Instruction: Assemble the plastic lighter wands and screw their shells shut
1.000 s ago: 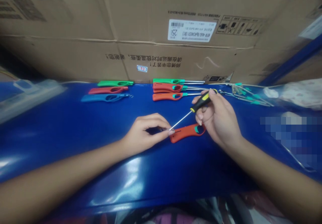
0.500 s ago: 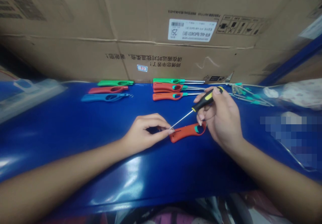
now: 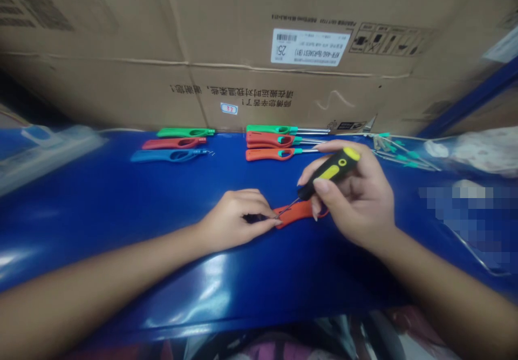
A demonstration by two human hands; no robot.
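Observation:
My right hand (image 3: 366, 203) is wrapped round the black and yellow handle of a screwdriver (image 3: 328, 174), its shaft slanting down to the left. An orange lighter handle (image 3: 298, 215) lies flat on the blue table below it, its right end partly behind my right fingers. The screwdriver's tip meets the left end of this handle. There, the thumb and fingers of my left hand (image 3: 238, 221) are pinched together beside the tip; whatever is between them is too small or hidden to make out.
Behind lie long-nosed lighters (image 3: 269, 155) in green, red and orange. Farther left are green, red and blue lighter handles (image 3: 168, 156). Metal rods with green ends (image 3: 408, 157) lie at the right. A large cardboard box (image 3: 133, 79) stands along the back; a clear plastic container (image 3: 60, 147) is at left.
My right hand has brought the screwdriver lower and turned its handle. The tip has moved slightly right and down onto the lighter handle's left end. My left hand has shifted slightly with it, still pinched.

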